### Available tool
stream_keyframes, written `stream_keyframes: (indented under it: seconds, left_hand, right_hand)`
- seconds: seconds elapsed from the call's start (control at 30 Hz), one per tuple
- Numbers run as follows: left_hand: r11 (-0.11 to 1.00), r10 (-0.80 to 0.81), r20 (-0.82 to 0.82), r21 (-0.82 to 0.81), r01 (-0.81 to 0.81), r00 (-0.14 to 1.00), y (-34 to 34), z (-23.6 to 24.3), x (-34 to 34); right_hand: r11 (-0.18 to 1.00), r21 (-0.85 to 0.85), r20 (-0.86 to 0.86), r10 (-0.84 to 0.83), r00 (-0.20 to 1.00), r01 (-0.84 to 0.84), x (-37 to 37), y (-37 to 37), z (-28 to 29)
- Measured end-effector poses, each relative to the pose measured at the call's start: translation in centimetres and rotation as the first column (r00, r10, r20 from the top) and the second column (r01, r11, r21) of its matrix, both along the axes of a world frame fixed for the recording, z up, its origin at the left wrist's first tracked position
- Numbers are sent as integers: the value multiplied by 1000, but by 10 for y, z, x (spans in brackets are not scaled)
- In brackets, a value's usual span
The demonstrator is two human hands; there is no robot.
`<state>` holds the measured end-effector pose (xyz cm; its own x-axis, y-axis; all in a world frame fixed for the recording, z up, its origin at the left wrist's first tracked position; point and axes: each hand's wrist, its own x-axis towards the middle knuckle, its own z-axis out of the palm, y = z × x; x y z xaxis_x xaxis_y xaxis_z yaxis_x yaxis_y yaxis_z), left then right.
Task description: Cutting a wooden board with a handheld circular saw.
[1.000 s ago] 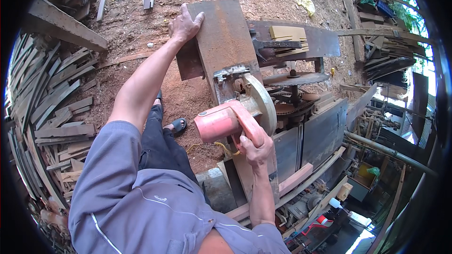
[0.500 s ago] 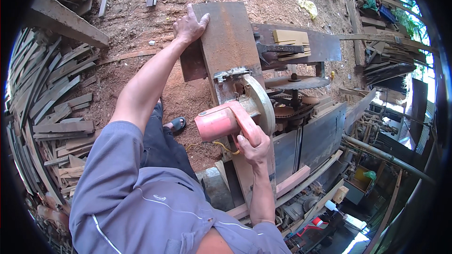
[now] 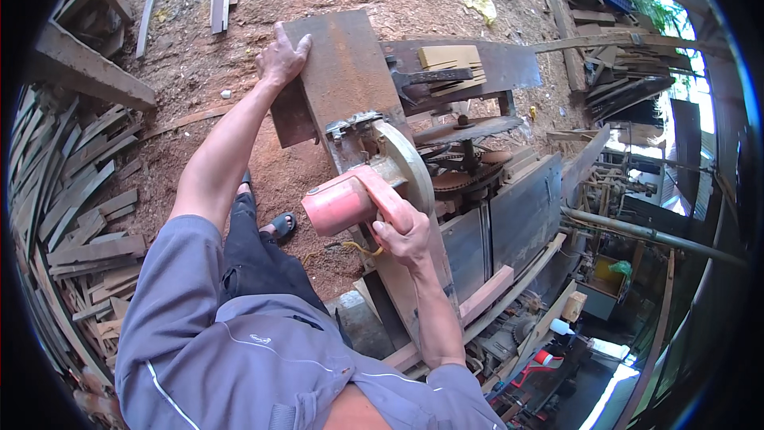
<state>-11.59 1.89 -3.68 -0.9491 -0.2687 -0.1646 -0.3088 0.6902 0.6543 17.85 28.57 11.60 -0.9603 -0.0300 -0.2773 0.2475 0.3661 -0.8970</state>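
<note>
A red handheld circular saw [image 3: 341,204] with a round, pale blade guard [image 3: 407,161] sits on a long, wide wooden board [image 3: 342,64]. My right hand [image 3: 406,236] is closed around its handle. Farther away, my left hand [image 3: 282,60] grips the board's left edge near the far end, thumb on the top face. Reddish sawdust streaks the board between that hand and the saw. A metal plate [image 3: 354,124] shows at the saw's front. The guard hides the blade, and its contact with the wood cannot be seen.
Right of the board, a dark hammer-shaped tool [image 3: 434,77] lies by a notched yellowish block [image 3: 450,56]. Below them is a large toothed disc [image 3: 469,129] with chain sprockets. Wood offcuts [image 3: 68,183] pile up at left. A yellow cord [image 3: 354,246] hangs beneath the saw.
The view has turned slightly, so the scene sits farther left in the picture. Both hands keep their grips, and any saw movement along the board is too small to tell.
</note>
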Motion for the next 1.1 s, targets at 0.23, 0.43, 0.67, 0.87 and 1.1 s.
stream_keyframes:
  seconds: [0.23,0.43,0.67,0.87,1.1]
  left_hand:
    - [1000,2,-34,15,-2,999,0,-9,-1]
    - [1000,9,-47,-3,-9,999,0,-11,-3]
    - [999,24,-52,-35,-26,998,-1,-14,-3]
    - [999,13,-44,-29,-15,999,3,-11,-6]
    - [998,3,-22,-58,-5,1000,4,-10,-3]
  right_hand:
    - [1000,-5,11,3,1000,-3,5,7,-4]
    - [1000,-2,0,23,1000,-23,1,6,3]
    - [999,20,-7,31,999,-31,-1,5,0]
    - [999,33,-31,45,999,-44,9,11,0]
    - [996,60,-82,68,994,-64,-4,5,3]
